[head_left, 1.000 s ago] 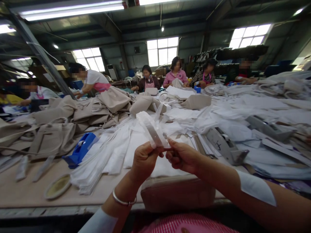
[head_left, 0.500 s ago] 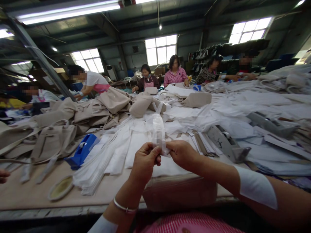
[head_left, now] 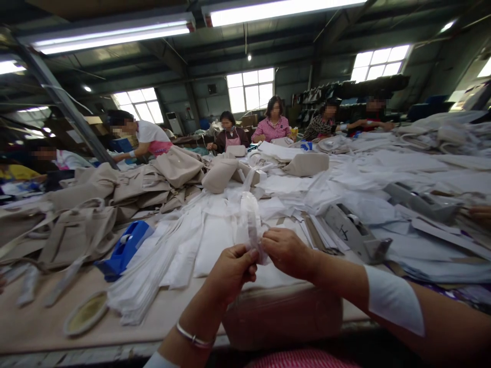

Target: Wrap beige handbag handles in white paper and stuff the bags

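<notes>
Over the table's near edge, both hands meet at a looped bag handle (head_left: 250, 212) covered in white, translucent wrapping. My left hand (head_left: 232, 268) pinches the handle's lower end between thumb and fingers. Close beside it, my right hand (head_left: 287, 251) has its fingers closed on the wrapping at the right side. Just below the hands lies a beige bag (head_left: 284, 317), partly in shadow; the handle's join to it is hidden. White sheets (head_left: 215, 245) of wrapping lie behind the hands.
A blue tape dispenser (head_left: 126, 250) and a roll of tape (head_left: 85, 313) are at left. A grey tape dispenser (head_left: 356, 232) stands at right, another (head_left: 420, 202) beyond it. Beige bags (head_left: 76, 235) pile up at left. Several co-workers are across the table.
The view has tilted up slightly, so the scene sits lower. My right hand's fingers have shifted along the wrapping at the handle's lower end; my left hand keeps its pinch.
</notes>
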Demonstrator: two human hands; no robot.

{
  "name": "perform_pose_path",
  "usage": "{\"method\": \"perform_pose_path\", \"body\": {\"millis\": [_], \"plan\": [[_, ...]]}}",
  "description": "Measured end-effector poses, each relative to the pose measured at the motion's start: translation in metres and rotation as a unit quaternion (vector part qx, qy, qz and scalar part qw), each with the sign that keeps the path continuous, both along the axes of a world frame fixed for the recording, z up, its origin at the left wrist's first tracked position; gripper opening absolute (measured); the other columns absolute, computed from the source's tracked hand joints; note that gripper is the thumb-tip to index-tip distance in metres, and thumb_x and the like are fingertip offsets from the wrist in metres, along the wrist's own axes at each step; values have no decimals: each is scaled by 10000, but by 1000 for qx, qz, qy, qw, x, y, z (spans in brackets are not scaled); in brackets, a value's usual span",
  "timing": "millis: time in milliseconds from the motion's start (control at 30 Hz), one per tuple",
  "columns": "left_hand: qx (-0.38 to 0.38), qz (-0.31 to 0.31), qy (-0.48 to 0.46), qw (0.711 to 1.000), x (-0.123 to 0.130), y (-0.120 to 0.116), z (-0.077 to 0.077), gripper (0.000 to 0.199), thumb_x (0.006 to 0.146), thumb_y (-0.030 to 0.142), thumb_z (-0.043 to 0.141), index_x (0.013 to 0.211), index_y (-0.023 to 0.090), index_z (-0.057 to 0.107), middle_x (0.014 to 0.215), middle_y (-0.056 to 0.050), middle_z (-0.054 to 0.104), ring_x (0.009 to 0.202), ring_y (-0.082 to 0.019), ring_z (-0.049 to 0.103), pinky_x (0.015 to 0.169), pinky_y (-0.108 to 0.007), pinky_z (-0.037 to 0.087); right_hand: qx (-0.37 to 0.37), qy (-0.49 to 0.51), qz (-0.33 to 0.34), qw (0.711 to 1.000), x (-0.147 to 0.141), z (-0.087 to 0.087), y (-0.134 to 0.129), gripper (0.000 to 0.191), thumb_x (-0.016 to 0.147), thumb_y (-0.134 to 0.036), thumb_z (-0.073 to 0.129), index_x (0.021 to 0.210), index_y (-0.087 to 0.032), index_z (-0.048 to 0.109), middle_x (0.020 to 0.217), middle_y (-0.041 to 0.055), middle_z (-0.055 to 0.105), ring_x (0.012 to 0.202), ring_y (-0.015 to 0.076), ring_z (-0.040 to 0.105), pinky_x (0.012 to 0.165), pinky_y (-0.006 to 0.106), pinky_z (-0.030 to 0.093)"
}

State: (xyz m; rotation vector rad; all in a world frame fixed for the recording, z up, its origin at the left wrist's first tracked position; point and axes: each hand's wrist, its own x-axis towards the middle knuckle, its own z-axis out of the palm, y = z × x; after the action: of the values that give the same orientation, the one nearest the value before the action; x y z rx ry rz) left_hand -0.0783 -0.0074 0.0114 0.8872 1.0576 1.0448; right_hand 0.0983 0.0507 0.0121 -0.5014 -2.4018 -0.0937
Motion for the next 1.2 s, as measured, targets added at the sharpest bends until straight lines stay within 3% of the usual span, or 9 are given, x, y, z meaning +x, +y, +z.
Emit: {"method": "perform_pose_path", "body": {"millis": [167,300,433,533,700,867,967,1033,1200], "plan": [[222,131,188,948,-3,-3,5,244,810,344,683,636,176,650,688,10,484,584,-98,420,522,-222,345,-247,118,-59,960,11,10,0,214,885,-233,537,1038,-135,651,874,84,638,761,183,554,693,305,428],[364,162,318,860,2,-11,4,198,869,266,610,699,209,694,739,-20,480,677,-146,471,621,-261,382,-578,179,5,796,5,19,-10,354,848,-475,612,707,-150,632,544,-31,465,480,90,380,464,233,303],[421,153,423,788,9,-17,-9,211,907,231,536,879,234,746,723,-45,495,667,-166,453,642,-293,368,-666,265,6,697,-11,20,-20,342,726,-466,744,703,-139,645,453,-74,369,417,63,263,406,233,177],[393,143,408,812,7,-19,-9,229,904,261,529,815,227,738,725,-55,507,672,-172,452,660,-297,376,-618,278,2,735,-16,19,-24,279,729,-419,745,696,-152,672,491,-47,447,465,87,354,444,239,276],[161,-12,39,986,-3,-16,7,283,788,442,695,804,160,685,638,12,441,533,-87,336,494,-216,295,-364,165,15,917,-10,14,-26,225,872,-322,617,711,-177,679,663,20,579,643,149,515,621,276,415],[5,61,-160,985,3,-10,4,344,680,383,809,689,146,560,565,92,286,475,-36,140,427,-190,110,-96,15,20,995,-6,5,-23,279,951,-192,442,819,-161,686,745,72,618,676,166,508,647,300,387],[53,87,-64,993,6,-12,3,298,745,379,750,672,161,561,535,81,301,468,-53,202,437,-209,158,-170,19,50,984,-1,7,-20,218,944,-225,483,931,-158,690,854,87,645,747,176,533,689,307,402],[136,101,73,983,5,-15,5,274,808,357,689,645,167,579,553,48,367,506,-80,308,474,-222,249,-343,56,89,934,4,10,-18,219,906,-343,574,911,-152,682,788,52,607,682,151,505,627,281,394],[364,92,323,869,8,-22,-1,259,905,235,545,660,187,613,734,-44,526,697,-162,497,642,-278,390,-703,208,113,671,6,11,-14,403,810,-543,644,732,-149,608,489,-85,325,419,53,190,412,220,166]]}}
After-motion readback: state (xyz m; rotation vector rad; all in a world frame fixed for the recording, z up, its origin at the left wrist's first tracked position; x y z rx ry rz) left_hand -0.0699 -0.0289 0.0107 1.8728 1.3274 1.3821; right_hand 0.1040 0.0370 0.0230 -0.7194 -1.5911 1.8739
